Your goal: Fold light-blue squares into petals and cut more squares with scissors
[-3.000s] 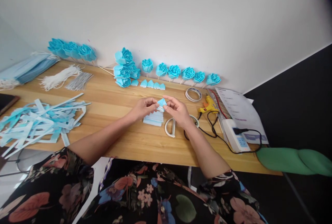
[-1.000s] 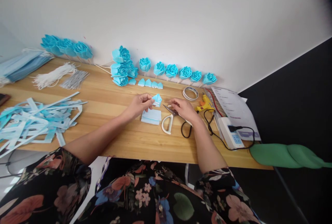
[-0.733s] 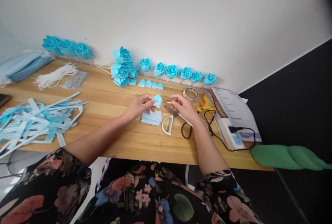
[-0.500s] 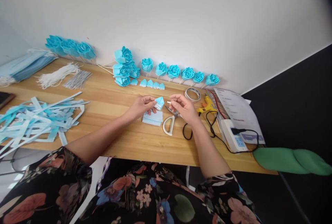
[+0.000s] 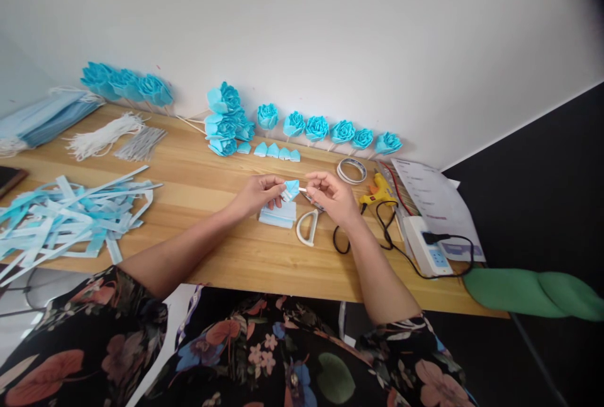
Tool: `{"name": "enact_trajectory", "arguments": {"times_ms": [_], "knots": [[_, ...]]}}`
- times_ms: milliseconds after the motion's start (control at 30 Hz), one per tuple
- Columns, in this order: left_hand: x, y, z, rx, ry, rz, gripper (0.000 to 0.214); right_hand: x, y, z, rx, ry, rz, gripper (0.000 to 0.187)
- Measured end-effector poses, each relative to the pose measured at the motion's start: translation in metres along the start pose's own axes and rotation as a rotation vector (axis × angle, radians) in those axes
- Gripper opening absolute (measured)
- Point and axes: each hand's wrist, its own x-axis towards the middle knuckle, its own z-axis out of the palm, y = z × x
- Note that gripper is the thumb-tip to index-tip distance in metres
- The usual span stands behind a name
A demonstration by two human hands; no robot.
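Observation:
In a pinch, my left hand [image 5: 258,196] holds a small folded blue fabric petal [image 5: 292,189]. My right hand [image 5: 336,198] has thumb and fingertips closed on a short white strip of tape [image 5: 302,189], whose free end reaches the petal's right edge; whether it sticks there I cannot tell. Below my left fingers lies a stack of pale blue fabric pieces [image 5: 277,216]. White-handled scissors [image 5: 307,231] rest on the table, their blades partly hidden by my right hand. Several folded petals [image 5: 272,151] stand in a row behind my hands.
Blue fabric roses [image 5: 316,129] line the wall. To the right are a tape roll [image 5: 352,171], a yellow glue gun [image 5: 377,191], its black cable and a power strip [image 5: 425,250]. On the left lie cut blue strips [image 5: 80,218], white cords [image 5: 106,136], grey wires [image 5: 140,144] and masks [image 5: 50,117].
My right hand has moved slightly left, bringing the tape strip from apart to the petal's edge. The petal has tilted a little in my left hand.

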Motion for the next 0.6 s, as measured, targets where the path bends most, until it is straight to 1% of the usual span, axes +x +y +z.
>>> {"name": "enact_trajectory", "arguments": {"times_ms": [100, 267, 467, 600], "knots": [[-0.0009, 0.0032, 0.0006, -0.009, 0.005, -0.007, 0.026, -0.0006, -0.0011, 0.0014, 0.005, -0.028, 0.017, 0.027], [-0.0028, 0.0088, 0.0015, -0.053, 0.014, -0.003, 0.024, -0.0006, -0.0026, 0.0032, 0.084, -0.087, 0.036, 0.016], [-0.0027, 0.0075, 0.0008, -0.057, 0.014, -0.008, 0.025, 0.0007, -0.0036, 0.0038, 0.118, -0.064, 0.096, 0.024], [-0.0025, 0.0065, 0.0004, -0.060, 0.009, -0.008, 0.026, -0.0003, -0.0038, 0.0029, 0.186, -0.089, 0.113, 0.028]]}}
